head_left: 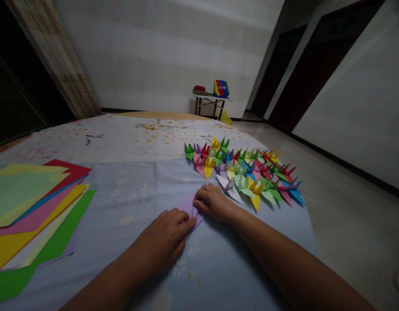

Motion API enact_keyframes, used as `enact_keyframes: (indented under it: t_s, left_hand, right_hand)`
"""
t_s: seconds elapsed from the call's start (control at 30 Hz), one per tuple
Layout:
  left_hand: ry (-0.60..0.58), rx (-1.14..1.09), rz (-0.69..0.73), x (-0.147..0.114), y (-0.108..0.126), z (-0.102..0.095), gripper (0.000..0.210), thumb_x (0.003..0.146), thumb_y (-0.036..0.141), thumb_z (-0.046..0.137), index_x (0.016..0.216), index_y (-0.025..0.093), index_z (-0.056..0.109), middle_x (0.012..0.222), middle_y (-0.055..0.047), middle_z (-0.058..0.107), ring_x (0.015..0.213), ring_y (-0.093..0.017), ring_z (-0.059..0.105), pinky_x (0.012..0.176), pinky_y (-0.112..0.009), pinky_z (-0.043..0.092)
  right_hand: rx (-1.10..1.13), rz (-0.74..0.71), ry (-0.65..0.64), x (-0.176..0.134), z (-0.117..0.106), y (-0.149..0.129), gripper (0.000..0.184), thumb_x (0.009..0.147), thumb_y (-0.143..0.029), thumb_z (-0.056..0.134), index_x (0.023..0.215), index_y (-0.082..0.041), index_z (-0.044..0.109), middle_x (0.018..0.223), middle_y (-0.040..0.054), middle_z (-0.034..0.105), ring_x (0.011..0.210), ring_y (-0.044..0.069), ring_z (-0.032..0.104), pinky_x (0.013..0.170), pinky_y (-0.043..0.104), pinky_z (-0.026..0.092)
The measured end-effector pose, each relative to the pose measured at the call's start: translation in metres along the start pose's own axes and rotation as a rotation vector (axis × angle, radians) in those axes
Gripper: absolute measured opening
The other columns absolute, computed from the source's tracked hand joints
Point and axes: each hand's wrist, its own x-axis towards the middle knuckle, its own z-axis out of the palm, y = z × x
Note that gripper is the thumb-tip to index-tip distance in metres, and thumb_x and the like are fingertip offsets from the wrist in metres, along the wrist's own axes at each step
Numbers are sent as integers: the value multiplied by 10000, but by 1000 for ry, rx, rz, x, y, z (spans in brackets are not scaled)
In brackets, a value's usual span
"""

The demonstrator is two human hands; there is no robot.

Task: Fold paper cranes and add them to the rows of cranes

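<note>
Floral cloth (121, 216) carries folded cranes (241, 170) on the right. Near centre, I observe the left hand (170, 228) and right hand (215, 203) grasping purple paper (186, 204); creasing appears in hand, and the next move calls for aligned edges.

Dim, greyish light; faint pale bands cross the wall (154, 52), and the right forearm (273, 242) casts a soft shadow. Wide-angle stretch tilts the curtain (53, 56); detail seems slightly soft.

The patterned curtain (58, 56), flowered tablecloth (121, 149), dark door (319, 69) and pale wall (167, 47) suggest a home.
</note>
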Motion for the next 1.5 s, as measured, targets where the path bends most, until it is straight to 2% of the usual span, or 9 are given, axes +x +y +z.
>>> enact_keyframes:
  t_s: [0.27, 0.73, 0.97, 1.2, 1.5]
  left_hand:
    - [24, 19, 26, -2, 0, 1, 374, 814, 151, 446, 1166, 251, 528, 1040, -61, 554, 906, -205, 488, 815, -356, 404]
    - [11, 19, 31, -1, 0, 0, 372, 818, 146, 449, 1166, 249, 532, 1046, -61, 534, 915, -215, 469, 820, -375, 396]
    - [-24, -62, 46, 2, -7, -3, 336, 854, 171, 408, 1138, 259, 565, 1034, -54, 543, 943, -198, 474, 848, -349, 397]
    - [-26, -126, 35, 1, -8, -7, 400, 847, 170, 415, 1217, 297, 501, 1080, -36, 545, 979, -186, 478, 887, -340, 381]
    - [-23, -78, 57, 1, -5, -4, 332, 851, 199, 427, 1139, 277, 571, 1032, -57, 541, 933, -202, 476, 839, -349, 396]
  right_hand:
    - [13, 8, 2, -1, 3, 1, 187, 867, -345, 494, 888, -186, 590, 887, 47, 546, 888, 184, 433, 743, 322, 265]
    - [11, 8, 5, -2, 2, -1, 160, 858, -326, 505, 872, -187, 585, 892, 44, 545, 895, 181, 435, 757, 322, 267]
    - [8, 17, 3, -1, 1, -2, 154, 850, -320, 518, 870, -185, 588, 890, 46, 546, 894, 187, 435, 745, 318, 264]
    - [8, 4, 15, -2, 2, 0, 162, 857, -329, 508, 872, -185, 580, 887, 46, 541, 880, 184, 432, 744, 319, 264]
    - [-1, 6, 14, -2, 2, -1, 155, 850, -327, 521, 875, -187, 584, 890, 46, 538, 882, 183, 436, 743, 321, 263]
